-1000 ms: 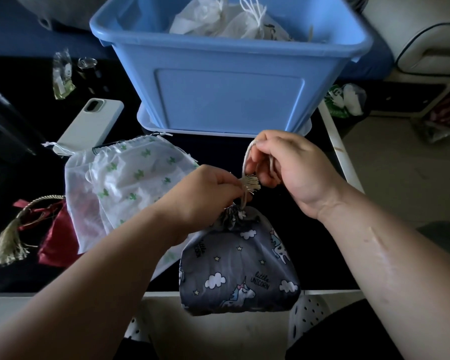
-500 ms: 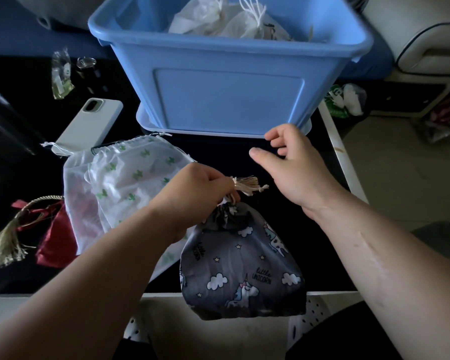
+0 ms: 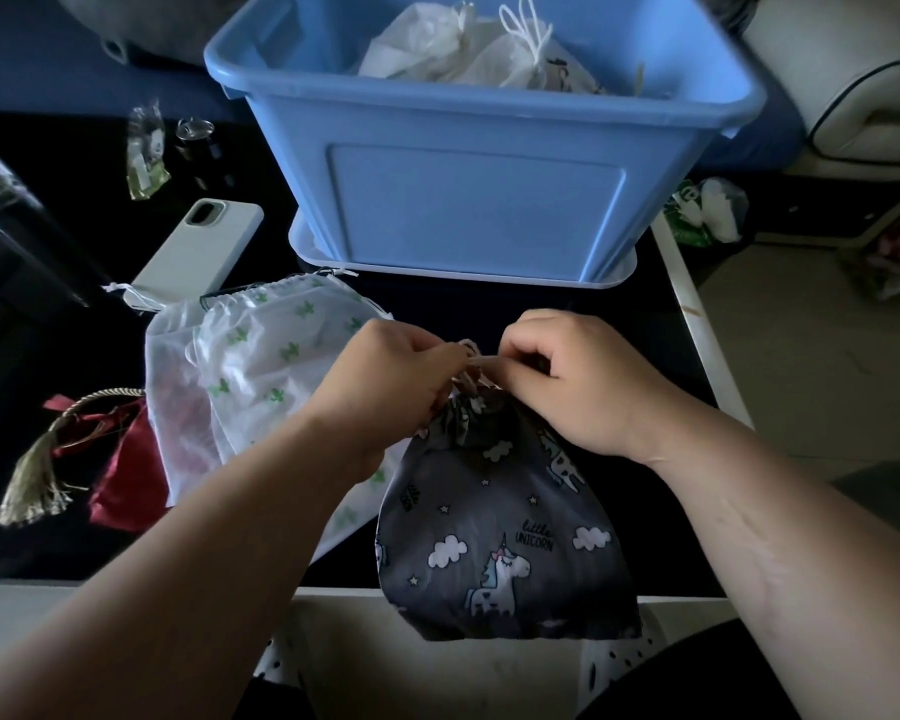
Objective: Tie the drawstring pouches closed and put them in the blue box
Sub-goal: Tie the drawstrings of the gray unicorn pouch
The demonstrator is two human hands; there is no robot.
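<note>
A dark grey unicorn-print pouch (image 3: 505,543) lies at the table's front edge, its neck gathered. My left hand (image 3: 385,387) and my right hand (image 3: 583,381) meet over that neck, each pinching the pale drawstring (image 3: 471,358) between thumb and fingers. Behind them stands the blue box (image 3: 479,200) with white tied pouches (image 3: 468,49) inside. To the left lie a white pouch with green cactus print (image 3: 261,366) and a red pouch with a gold tassel (image 3: 126,475).
A white phone (image 3: 198,246) lies left of the box, with a small plastic packet (image 3: 144,153) and a little jar (image 3: 193,135) behind it. The table's white right edge (image 3: 697,324) runs beside my right hand; floor lies beyond.
My right hand, which had let go and hovered open half a second ago, has come back down and pinched the drawstring beside my left hand. The pouch has barely shifted.
</note>
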